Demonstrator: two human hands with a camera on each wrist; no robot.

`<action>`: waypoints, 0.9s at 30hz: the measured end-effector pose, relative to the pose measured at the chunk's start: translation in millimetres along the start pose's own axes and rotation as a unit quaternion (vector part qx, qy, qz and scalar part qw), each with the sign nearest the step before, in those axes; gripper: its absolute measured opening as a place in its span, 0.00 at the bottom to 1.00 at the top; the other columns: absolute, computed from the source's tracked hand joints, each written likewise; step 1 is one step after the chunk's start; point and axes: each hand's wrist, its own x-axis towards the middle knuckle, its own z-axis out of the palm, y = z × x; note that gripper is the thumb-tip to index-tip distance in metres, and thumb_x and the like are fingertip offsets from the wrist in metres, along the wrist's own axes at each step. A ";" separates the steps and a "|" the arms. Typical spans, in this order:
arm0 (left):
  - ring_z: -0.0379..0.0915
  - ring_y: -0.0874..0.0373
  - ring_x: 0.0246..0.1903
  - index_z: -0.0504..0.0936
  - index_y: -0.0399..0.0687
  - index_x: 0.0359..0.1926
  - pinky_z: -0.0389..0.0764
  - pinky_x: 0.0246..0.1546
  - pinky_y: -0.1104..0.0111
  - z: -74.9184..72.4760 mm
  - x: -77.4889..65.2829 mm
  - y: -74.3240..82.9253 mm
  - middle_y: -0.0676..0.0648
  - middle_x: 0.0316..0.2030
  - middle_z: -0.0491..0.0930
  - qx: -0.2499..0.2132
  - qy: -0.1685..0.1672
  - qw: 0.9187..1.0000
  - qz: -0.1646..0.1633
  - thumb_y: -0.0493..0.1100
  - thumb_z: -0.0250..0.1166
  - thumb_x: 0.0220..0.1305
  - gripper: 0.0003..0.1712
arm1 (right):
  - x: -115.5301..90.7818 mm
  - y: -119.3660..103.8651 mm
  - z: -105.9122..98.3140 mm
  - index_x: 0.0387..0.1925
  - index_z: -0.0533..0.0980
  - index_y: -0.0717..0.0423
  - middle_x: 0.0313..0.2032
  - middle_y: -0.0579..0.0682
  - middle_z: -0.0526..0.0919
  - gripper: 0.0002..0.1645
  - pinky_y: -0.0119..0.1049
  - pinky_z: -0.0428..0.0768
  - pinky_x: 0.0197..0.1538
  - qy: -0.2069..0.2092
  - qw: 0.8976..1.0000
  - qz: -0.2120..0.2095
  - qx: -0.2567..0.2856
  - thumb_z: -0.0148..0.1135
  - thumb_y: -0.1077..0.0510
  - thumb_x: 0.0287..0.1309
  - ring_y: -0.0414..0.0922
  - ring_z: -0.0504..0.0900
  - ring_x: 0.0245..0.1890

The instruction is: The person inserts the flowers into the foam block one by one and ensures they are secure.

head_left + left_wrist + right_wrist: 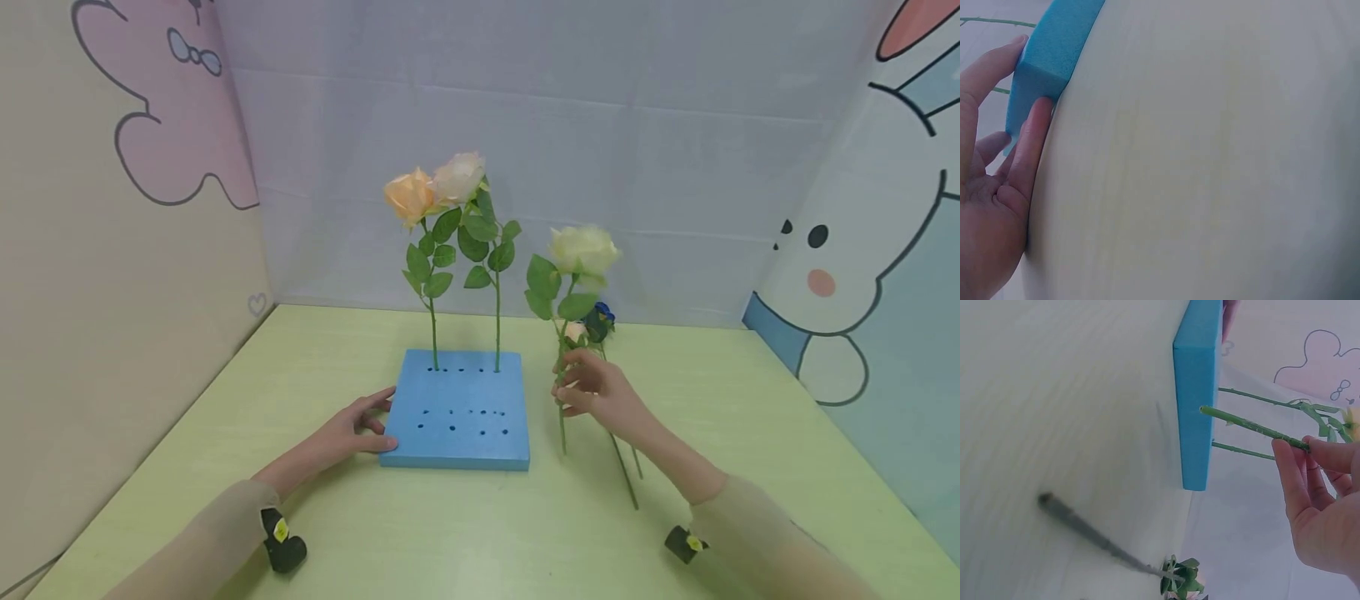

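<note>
A blue foam board (465, 396) with rows of small holes lies on the table. Two artificial roses stand in its far row, one peach (410, 197) and one pale pink (459, 177). At the board's left edge rests my left hand (352, 432), thumb over the near corner and fingers spread along the side. My right hand (600, 392) pinches the green stem (1250, 427) of a cream-white rose (585, 252) right of the board. This rose is upright, its bare stem end hanging below the fingers.
Behind my right hand more roses lie on the table (337, 533), one dark blue (600, 321) and one pale peach (575, 332), stems pointing toward me. A plain cloth backdrop (675, 167) rises behind the table, with cartoon-printed panels at both sides.
</note>
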 end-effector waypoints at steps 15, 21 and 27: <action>0.69 0.51 0.52 0.54 0.53 0.77 0.73 0.50 0.62 -0.1 -2.1 1.2 0.39 0.69 0.65 -0.007 -0.003 1.000 0.006 0.52 0.72 0.58 0.52 | 33.0 -31.9 35.4 0.47 0.72 0.61 0.37 0.64 0.82 0.11 0.40 0.86 0.35 0.023 0.994 -0.108 -0.013 0.59 0.67 0.64 0.46 0.85 0.31; 0.69 0.51 0.52 0.53 0.52 0.77 0.72 0.51 0.62 -0.6 -3.4 2.5 0.39 0.68 0.65 -0.010 -0.004 1.000 0.006 0.52 0.72 0.59 0.52 | 44.0 -37.4 51.5 0.47 0.72 0.61 0.36 0.62 0.83 0.11 0.38 0.85 0.34 0.012 0.990 -0.136 -0.029 0.60 0.65 0.65 0.51 0.86 0.32; 0.68 0.51 0.53 0.53 0.54 0.77 0.72 0.51 0.62 -1.7 -3.8 1.9 0.40 0.68 0.64 -0.013 -0.009 1.000 0.007 0.51 0.72 0.59 0.51 | 53.8 -42.7 67.2 0.46 0.72 0.59 0.35 0.61 0.84 0.09 0.36 0.85 0.34 0.012 0.987 -0.158 -0.030 0.60 0.66 0.65 0.52 0.86 0.32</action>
